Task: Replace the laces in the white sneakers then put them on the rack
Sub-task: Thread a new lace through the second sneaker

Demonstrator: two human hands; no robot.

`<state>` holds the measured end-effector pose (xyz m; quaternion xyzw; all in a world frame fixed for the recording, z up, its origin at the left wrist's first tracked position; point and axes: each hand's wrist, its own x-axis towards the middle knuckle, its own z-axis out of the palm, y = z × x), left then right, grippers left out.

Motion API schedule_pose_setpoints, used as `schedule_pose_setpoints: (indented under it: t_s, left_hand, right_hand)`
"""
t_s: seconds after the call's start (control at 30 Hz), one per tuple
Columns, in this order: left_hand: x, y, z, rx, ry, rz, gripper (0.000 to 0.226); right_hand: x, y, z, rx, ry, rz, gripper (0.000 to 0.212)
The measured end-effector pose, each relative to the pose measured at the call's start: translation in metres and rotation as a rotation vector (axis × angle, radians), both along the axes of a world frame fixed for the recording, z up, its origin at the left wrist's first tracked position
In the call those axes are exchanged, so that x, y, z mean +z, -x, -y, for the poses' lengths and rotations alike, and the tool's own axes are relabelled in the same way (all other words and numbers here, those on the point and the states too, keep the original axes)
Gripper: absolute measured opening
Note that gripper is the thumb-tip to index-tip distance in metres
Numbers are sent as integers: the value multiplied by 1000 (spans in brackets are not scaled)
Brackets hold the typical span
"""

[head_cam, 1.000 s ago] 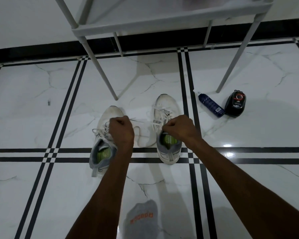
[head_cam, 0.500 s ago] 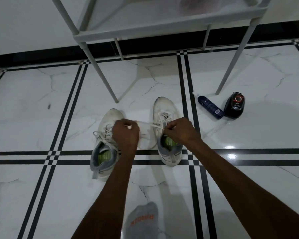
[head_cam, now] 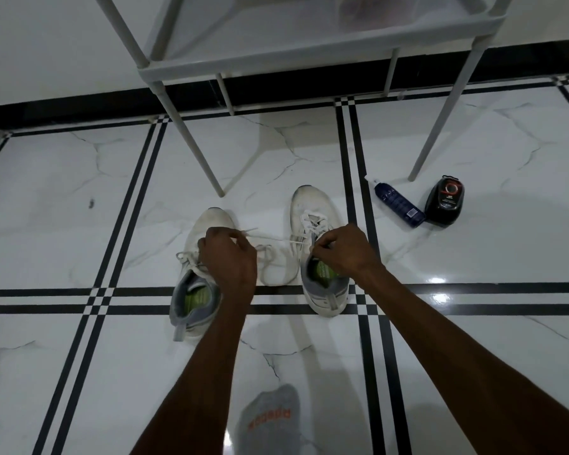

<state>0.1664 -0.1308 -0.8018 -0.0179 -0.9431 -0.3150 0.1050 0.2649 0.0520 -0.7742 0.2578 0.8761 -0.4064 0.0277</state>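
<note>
I am working at the right sneaker (head_cam: 322, 257), just right of the frame's centre on the tiled floor (head_cam: 63, 198), with its mate, the left sneaker (head_cam: 197, 277), just beside it. My right hand (head_cam: 344, 249) is curled at the upper eyelets, pinching the lace (head_cam: 270, 237) there. My left hand (head_cam: 229, 256) is pinching the lace's free end, and since a second ago it has been drawing that end leftward, so the span between my hands is now running nearly taut. I judge this sneaker's lacing nearly threaded. The rack (head_cam: 309, 57) is standing above, in the upper middle; neither sneaker is on it yet.
</note>
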Motion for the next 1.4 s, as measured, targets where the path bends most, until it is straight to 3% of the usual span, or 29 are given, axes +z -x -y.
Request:
schedule_pose_setpoints:
  t_s: [0.07, 0.17, 0.23, 0.4, 0.57, 0.63, 0.73, 0.87, 0.97, 1.07, 1.17, 1.3, 1.37, 1.4]
  left_hand:
    - [-1, 4, 2, -83, -18, 13, 13]
    - [-4, -10, -22, -443, -152, 131, 23]
    - [-7, -20, -35, -565, -95, 240, 21]
    - [-13, -27, -38, -462, -58, 189, 17]
    - [-8, -28, -39, -303, -232, 397, 18]
    - [-11, -20, -35, -315, -158, 389, 27]
    - [-17, -5, -37, -478, -62, 525, 47]
    - [-15, 8, -38, -520, 148, 766, 35]
    - [3, 7, -31, -420, -182, 889, 35]
    - [18, 12, -25, -445, -347, 843, 44]
    - [34, 22, -17, -502, -324, 740, 45]
    - [47, 30, 7, -541, -298, 642, 40]
    - [52, 31, 22, -488, -316, 606, 38]
    - [52, 34, 29, -461, -322, 596, 38]
  right_hand:
    - [1, 1, 0, -10, 15, -3, 18]
    - [2, 0, 0, 4, 14, 13, 18]
    - [3, 0, 0, 21, 3, 5, 21]
    - [1, 0, 3, 15, -21, -19, 19]
    - [0, 2, -5, 57, 30, 49, 15]
    - [4, 3, -14, 72, 124, 84, 12]
    - [12, 4, -33, -3, 192, 16, 10]
    - [18, 13, -48, -111, 109, -106, 15]
    - [16, 23, -36, 16, 87, -105, 17]
    - [14, 34, -18, 162, 64, -55, 27]
    - [16, 45, -3, 302, 109, -24, 32]
    - [21, 57, 7, 421, 181, 13, 15]
    - [22, 62, 7, 356, 245, 44, 16]
    - [20, 65, 6, 215, 285, 10, 18]
